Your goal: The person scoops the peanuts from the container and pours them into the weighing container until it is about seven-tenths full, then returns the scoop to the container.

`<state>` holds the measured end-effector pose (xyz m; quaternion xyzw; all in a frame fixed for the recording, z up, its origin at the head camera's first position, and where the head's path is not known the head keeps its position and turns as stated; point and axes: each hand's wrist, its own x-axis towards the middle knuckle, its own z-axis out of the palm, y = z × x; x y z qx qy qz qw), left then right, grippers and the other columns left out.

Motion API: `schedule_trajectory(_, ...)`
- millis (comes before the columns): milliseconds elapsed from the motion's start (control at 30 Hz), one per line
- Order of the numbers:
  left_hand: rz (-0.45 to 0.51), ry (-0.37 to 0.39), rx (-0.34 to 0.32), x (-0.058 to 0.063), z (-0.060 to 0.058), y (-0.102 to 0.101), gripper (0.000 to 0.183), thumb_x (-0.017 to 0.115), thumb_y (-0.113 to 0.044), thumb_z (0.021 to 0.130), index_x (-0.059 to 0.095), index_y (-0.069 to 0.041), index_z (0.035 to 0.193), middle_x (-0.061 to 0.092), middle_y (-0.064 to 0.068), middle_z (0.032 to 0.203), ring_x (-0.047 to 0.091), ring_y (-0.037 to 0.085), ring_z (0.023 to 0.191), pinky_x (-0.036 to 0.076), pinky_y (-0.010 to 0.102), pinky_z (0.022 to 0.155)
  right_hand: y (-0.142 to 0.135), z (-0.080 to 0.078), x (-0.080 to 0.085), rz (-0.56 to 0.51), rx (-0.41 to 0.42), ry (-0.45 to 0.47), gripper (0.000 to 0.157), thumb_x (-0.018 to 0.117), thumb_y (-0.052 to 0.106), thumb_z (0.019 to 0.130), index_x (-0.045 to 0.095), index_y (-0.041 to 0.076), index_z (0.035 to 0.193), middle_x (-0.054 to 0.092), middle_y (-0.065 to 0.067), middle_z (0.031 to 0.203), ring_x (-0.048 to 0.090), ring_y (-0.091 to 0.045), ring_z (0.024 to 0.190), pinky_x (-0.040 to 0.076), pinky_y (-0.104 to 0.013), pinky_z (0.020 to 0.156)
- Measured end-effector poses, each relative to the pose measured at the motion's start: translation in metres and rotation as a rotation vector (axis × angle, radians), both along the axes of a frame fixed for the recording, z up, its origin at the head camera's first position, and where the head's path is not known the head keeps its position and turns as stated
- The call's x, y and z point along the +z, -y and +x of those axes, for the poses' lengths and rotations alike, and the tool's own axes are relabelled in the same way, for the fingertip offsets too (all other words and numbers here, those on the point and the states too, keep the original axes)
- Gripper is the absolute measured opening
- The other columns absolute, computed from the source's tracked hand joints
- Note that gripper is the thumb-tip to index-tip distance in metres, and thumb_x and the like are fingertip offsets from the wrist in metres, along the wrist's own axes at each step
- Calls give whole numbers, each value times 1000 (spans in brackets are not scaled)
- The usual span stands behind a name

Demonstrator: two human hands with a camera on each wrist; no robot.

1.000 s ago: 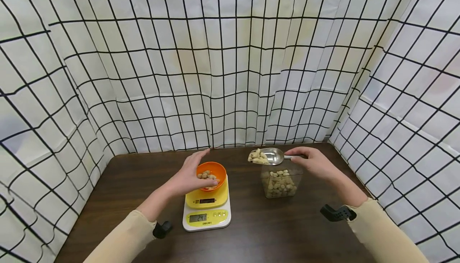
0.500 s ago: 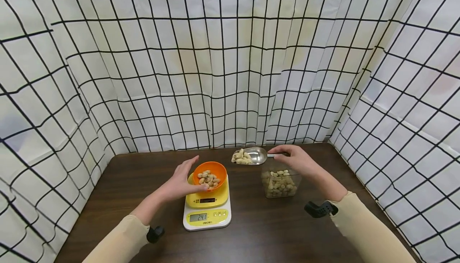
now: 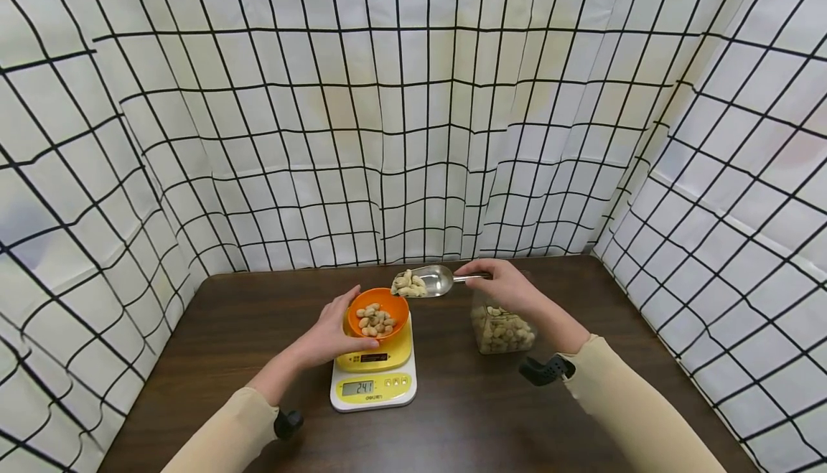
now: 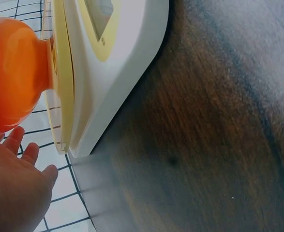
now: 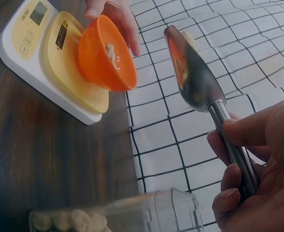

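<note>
My right hand (image 3: 500, 284) grips the handle of a metal scoop (image 3: 437, 281), fingers and thumb curled round it in the right wrist view. Pale nuts that look like peanuts in the shell (image 3: 408, 284) lie in the scoop's front, its tip just over the right rim of an orange bowl (image 3: 401, 308). Tan nuts (image 3: 375, 320) cover the bowl's bottom. The bowl stands on a yellow and white kitchen scale (image 3: 373, 403). My left hand (image 3: 326, 336) is spread around the bowl's left side, thumb in front, fingers behind; whether it touches the bowl is unclear.
A clear plastic container (image 3: 478, 340) partly filled with similar nuts stands right of the scale, below my right forearm. The dark wooden table (image 3: 452, 415) is bounded by a white curtain (image 3: 420, 171) with a black grid at the back and sides.
My right hand has carried the loaded scoop left, from above the container to the bowl's right rim. My left hand has shifted slightly, and the bowl and scale remain in place.
</note>
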<state>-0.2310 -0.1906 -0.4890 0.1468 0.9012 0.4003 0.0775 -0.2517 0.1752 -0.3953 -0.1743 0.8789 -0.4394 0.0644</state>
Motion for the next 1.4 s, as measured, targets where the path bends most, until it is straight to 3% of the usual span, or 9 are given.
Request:
schedule_trajectory(400, 24, 21, 18, -4, -1, -2, 116, 87, -50, 78, 19, -12, 163, 31, 20, 158, 25, 41, 143, 33, 70, 108, 25, -7, -8, -13, 28, -35, 20, 63, 13, 102, 75, 14, 117, 65, -5, 130, 56, -19, 102, 48, -36, 82)
schedule_trajectory(533, 26, 23, 25, -4, 0, -3, 114, 87, -50, 78, 21, -12, 162, 32, 19, 157, 27, 40, 141, 35, 69, 107, 32, -7, -8, 20, 26, -66, 20, 62, 11, 102, 75, 14, 117, 66, -6, 126, 52, -18, 80, 46, -34, 71)
schedule_trajectory(600, 25, 22, 26, -3, 0, -3, 113, 87, -50, 78, 22, -12, 162, 32, 19, 157, 26, 40, 142, 35, 69, 107, 35, -7, -8, 64, 31, -116, 21, 61, 10, 102, 76, 14, 116, 66, -6, 124, 50, -18, 79, 44, -35, 70)
schedule_trajectory(767, 20, 18, 17, -4, -1, -3, 112, 87, -51, 78, 23, -13, 162, 32, 18, 157, 23, 40, 144, 32, 68, 109, 42, -7, -4, 212, 33, -296, 21, 64, 8, 100, 78, 16, 113, 70, -1, 112, 55, -19, 97, 45, -39, 82)
schedule_trajectory(933, 17, 19, 14, -3, -1, -3, 111, 86, -51, 78, 24, -13, 161, 32, 18, 158, 24, 40, 143, 33, 68, 108, 42, -5, 0, 298, 9, -400, 21, 65, 7, 99, 79, 18, 110, 70, 1, 104, 56, -21, 97, 46, -42, 84)
schedule_trajectory(1167, 16, 21, 25, -3, -1, -3, 111, 86, -51, 77, 24, -14, 161, 32, 17, 157, 26, 39, 142, 35, 67, 108, 34, -7, 1, 307, 0, -404, 20, 65, 8, 100, 78, 18, 111, 67, 1, 101, 58, -22, 97, 47, -41, 82)
schedule_trajectory(1400, 15, 30, 25, -3, 1, -1, 112, 86, -53, 78, 22, -16, 162, 28, 20, 159, 27, 41, 142, 35, 69, 107, 29, -5, 3, 295, -1, -366, 19, 65, 10, 101, 77, 17, 114, 68, -2, 113, 57, -29, 116, 46, -49, 96)
